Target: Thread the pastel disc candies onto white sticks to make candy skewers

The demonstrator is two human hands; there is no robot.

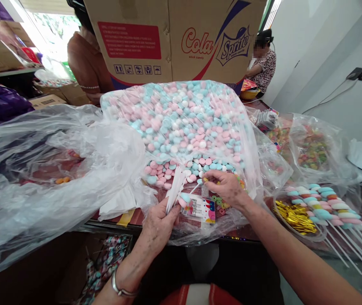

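Left hand (158, 223) clasps white sticks (175, 188), candies (160, 170) beyond.

A dark red-brown table (138, 218), its front edge toward the viewer. In the middle lies a large clear bag (174, 123) full of pink, blue and white candies; some loose candies (155, 168) show at its near end. Just in front are a printed card (211, 209) and, beside it, small coloured ring candies (219, 204). At left, crumpled clear plastic (111, 146) spreads over the table and hangs past its edge, with white sheets (115, 206) beside it and a yellow strip (126, 217) at the edge. At right sits a round tub (290, 233) of gold ties (295, 217), overlapped by stacked candy sticks (333, 205). Behind them lie clear bags of colourful sweets (316, 146).
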